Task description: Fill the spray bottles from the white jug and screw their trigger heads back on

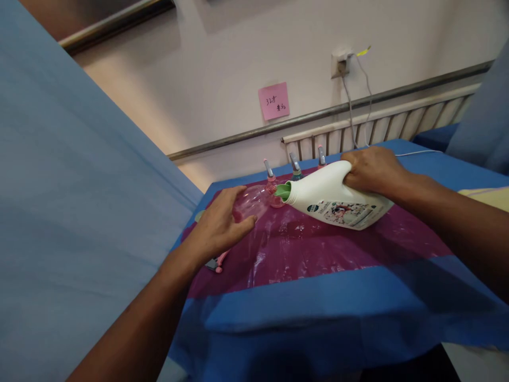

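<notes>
My right hand (371,170) grips the handle end of a white detergent jug (330,199), which is tipped on its side with its green spout (282,191) pointing left. The spout meets the mouth of a clear pinkish bottle (254,202) that also lies tilted. My left hand (222,223) is wrapped round that clear bottle from the near side. Both bottles are over a purple plastic sheet (318,249) spread on a blue-covered table (318,307).
Three pump-top bottles (295,167) stand in a row at the table's far edge. A small pink and grey pump head (217,262) lies by my left wrist. Blue cloth (79,212) hangs at the left. A wall socket with cables (342,63) and a pink note (273,101) are behind.
</notes>
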Motion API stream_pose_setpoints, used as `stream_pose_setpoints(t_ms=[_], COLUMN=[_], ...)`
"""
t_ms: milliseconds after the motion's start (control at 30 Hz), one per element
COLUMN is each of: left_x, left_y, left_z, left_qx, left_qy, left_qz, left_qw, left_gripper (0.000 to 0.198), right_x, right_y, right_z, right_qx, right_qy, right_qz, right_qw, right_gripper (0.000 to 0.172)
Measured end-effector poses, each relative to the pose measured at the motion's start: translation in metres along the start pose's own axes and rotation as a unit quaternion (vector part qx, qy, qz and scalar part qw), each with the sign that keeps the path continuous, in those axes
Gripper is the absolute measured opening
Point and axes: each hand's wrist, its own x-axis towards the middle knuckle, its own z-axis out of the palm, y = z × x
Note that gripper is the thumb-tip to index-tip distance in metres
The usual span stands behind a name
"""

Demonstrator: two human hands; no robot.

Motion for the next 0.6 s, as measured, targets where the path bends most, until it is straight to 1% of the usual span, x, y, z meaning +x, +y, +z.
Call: stream_pose_setpoints(t_ms=[100,233,333,400,533,600], left_x=[0.0,0.002,0.004,0.006,0.009,0.01], left_y=[0.002,-0.003,-0.007,-0.009,-0.007,-0.005], left_z=[-0.004,-0.006,-0.008,-0.01,-0.016,-0.019], left_qx=[0.025,0.049,0.076,0.098,0.133,0.149], left_qy=[-0.01,-0.022,-0.021,-0.024,-0.039,-0.048], left_qz=[0.023,0.042,0.063,0.075,0.084,0.083], left_qw=[0.999,0.998,0.995,0.992,0.987,0.984], left_gripper=[0.07,0.067,0.065,0.065,0.067,0.069], right_x=[0.0,0.003,0.007,0.009,0.011,0.01], right_y=[-0.001,0.0,0.003,0.005,0.004,0.001], right_z=[0.002,0.006,0.01,0.011,0.009,0.006], right_qx=[-0.01,-0.005,0.047,0.084,0.095,0.146], right_qy=[-0.003,0.014,0.026,0.02,0.007,0.018], right_qz=[-0.001,0.002,-0.002,0.002,0.001,0.005], right_qw=[1.0,1.0,0.999,0.996,0.995,0.989], right_gripper=[0.027,0.027,0.021,0.017,0.016,0.016])
